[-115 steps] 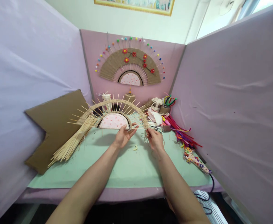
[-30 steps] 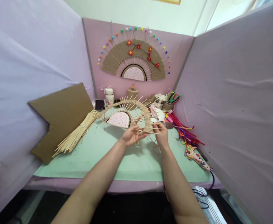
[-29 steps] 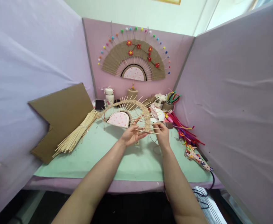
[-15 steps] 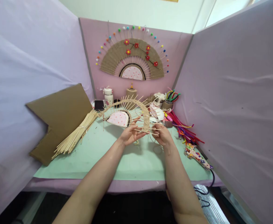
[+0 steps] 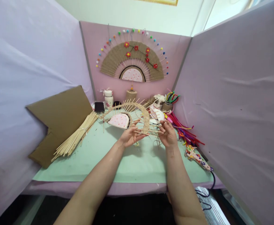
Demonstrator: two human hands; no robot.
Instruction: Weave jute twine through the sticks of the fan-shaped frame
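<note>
My left hand (image 5: 131, 136) is closed lightly on the near right part of an open, fan-shaped frame of pale thin sticks (image 5: 146, 117), its fingers under the woven tan band. The frame is held up above the mint-green table cover (image 5: 92, 162), tilted, with its stick ends fanning outward. At its inner curve is a white-and-pink half-round panel with red dots (image 5: 118, 120), edged in black.

My right hand (image 5: 169, 133) is turned partly palm up, fingers loosely curled at the stick ends on the frame's right side (I cannot tell whether the fingertips pinch a stick or some strand). Loose thin tan twine (image 5: 157, 143) hangs just beside that hand.

To the left, a tied bundle of pale sticks (image 5: 77, 136) lies against a flat brown cardboard sheet (image 5: 62, 107). Toward the back stand a white lidded bottle (image 5: 108, 100) and a large tan twine spool (image 5: 131, 95). On the pink back panel (image 5: 90, 34) hangs a brown fan with red flowers and coloured beads (image 5: 113, 59). On the right, red and purple fuzzy stems (image 5: 186, 132) lie near a flower-patterned glue gun (image 5: 197, 158) with a dark cord (image 5: 213, 181).
</note>
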